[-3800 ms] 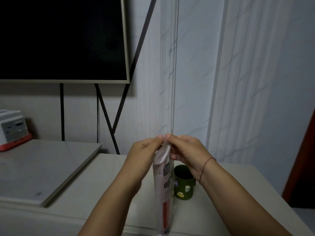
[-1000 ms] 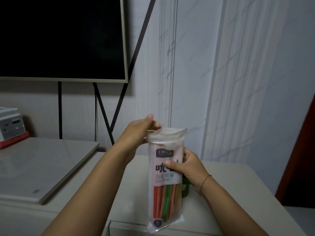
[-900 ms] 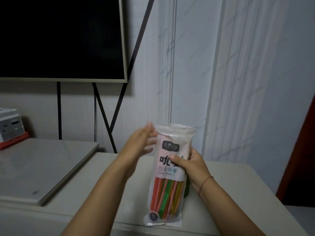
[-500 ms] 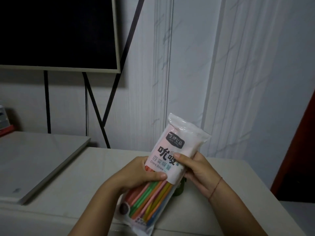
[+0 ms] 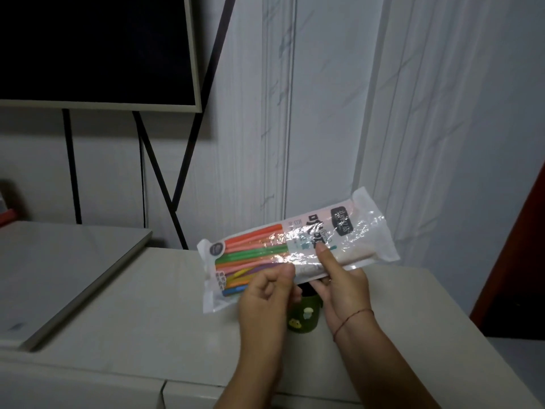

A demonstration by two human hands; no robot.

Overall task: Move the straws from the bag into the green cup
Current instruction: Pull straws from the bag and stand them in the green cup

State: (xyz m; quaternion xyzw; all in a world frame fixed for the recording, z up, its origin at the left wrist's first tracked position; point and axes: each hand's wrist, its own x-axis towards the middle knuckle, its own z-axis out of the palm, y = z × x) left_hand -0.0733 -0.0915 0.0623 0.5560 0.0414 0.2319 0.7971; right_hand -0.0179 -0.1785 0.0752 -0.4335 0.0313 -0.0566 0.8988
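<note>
Left hand [image 5: 265,293] pinches, right hand [image 5: 342,287] clasps clear plastic straw bag [image 5: 354,231] sideways | coloured straws [image 5: 253,249] inside | squat green cup [image 5: 303,317] beneath grip, presumably for tipping

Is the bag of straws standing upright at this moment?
No: the left hand and right hand hold the bag almost sideways above the green cup.

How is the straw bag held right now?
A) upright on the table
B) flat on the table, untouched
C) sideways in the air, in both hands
C: the bag lies roughly sideways above the green cup, held by the left hand and right hand, straws inside.
</note>
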